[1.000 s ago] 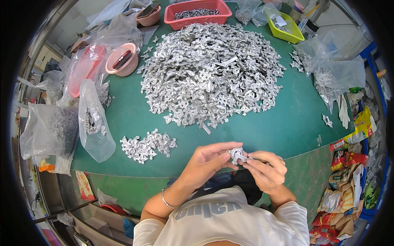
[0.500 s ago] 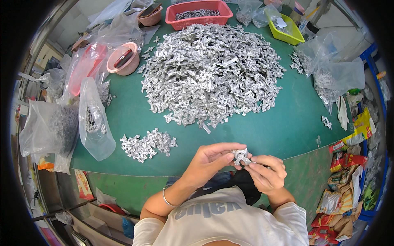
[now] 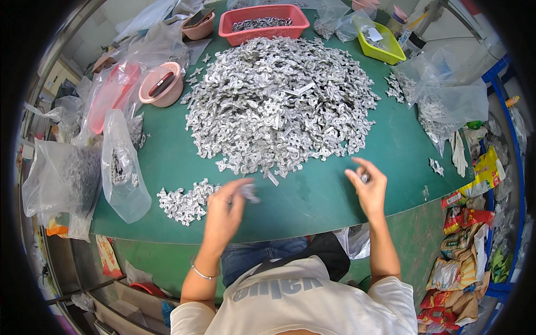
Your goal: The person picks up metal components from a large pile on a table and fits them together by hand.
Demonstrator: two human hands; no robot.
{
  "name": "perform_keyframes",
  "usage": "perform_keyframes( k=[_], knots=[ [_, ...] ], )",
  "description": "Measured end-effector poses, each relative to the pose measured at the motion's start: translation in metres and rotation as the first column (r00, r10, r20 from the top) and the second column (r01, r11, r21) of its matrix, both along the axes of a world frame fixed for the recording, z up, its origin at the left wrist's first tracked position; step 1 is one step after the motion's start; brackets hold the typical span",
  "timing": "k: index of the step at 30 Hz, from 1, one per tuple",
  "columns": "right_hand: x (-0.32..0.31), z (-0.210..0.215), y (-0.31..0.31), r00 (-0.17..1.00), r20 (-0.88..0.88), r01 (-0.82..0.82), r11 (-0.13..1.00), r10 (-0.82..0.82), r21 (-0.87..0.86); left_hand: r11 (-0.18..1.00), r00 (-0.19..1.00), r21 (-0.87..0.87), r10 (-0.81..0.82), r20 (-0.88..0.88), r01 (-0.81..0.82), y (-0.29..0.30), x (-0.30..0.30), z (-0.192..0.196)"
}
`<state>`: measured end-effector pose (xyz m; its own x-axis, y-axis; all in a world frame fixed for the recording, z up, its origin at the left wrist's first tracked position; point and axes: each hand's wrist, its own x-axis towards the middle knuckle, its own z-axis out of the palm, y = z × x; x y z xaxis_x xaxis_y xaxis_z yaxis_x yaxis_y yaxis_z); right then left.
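Note:
My left hand (image 3: 223,209) is closed on a small silver metal casting (image 3: 249,193), smeared by motion, beside the small heap of finished-looking castings (image 3: 184,204) at the table's near left. Farther right, my right hand (image 3: 371,190) is raised over the table with thumb and forefinger apart. Its other fingers curl round a small shiny grey thing (image 3: 365,177) whose kind I cannot make out. Beyond both hands rises a big pile of like silver castings (image 3: 279,106), with a flat strip (image 3: 272,178) at its front edge.
The green table (image 3: 312,206) carries a red basket (image 3: 263,39) of parts and a yellow-green basket (image 3: 382,50) at the back. A pink bowl (image 3: 162,84) with a red-and-black tool and plastic bags (image 3: 123,167) stand left. More bags (image 3: 446,106) and a white glove (image 3: 458,153) lie right.
My hands have parted from their shared grip on one casting. The left has moved left with a casting toward the small heap; the right has moved forward toward the big pile.

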<state>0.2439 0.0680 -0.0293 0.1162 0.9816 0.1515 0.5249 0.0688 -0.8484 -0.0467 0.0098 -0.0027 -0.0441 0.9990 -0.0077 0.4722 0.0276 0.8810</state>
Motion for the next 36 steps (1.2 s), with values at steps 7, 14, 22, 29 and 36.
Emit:
perform_keyframes(
  k=[7,14,22,29,36],
  knots=[
    [-0.009,-0.013,0.045,0.822,0.563,-0.161,0.983,0.084,0.088,0.977,0.699,0.195,0.199,-0.687,-0.086,-0.003,-0.030,-0.021],
    [-0.003,-0.009,0.029,0.984,0.153,-0.112,0.988,0.095,0.102,0.957,0.719,0.286,0.234,-0.654,-0.051,-0.001,-0.014,-0.018],
    [-0.048,0.024,-0.029,0.440,-0.897,-0.415,0.874,-0.050,-0.252,0.934,0.997,0.349,-0.069,-0.022,0.073,-0.007,0.058,0.021],
    [-0.061,0.035,-0.051,0.445,-0.891,-0.444,0.886,0.091,-0.131,0.958,0.892,0.276,-0.192,0.409,0.079,-0.013,0.073,0.017],
    [-0.051,0.046,-0.057,0.682,-0.678,-0.357,0.934,0.275,0.020,0.982,0.651,0.127,-0.186,0.736,0.137,-0.014,0.070,0.022]
  ],
)
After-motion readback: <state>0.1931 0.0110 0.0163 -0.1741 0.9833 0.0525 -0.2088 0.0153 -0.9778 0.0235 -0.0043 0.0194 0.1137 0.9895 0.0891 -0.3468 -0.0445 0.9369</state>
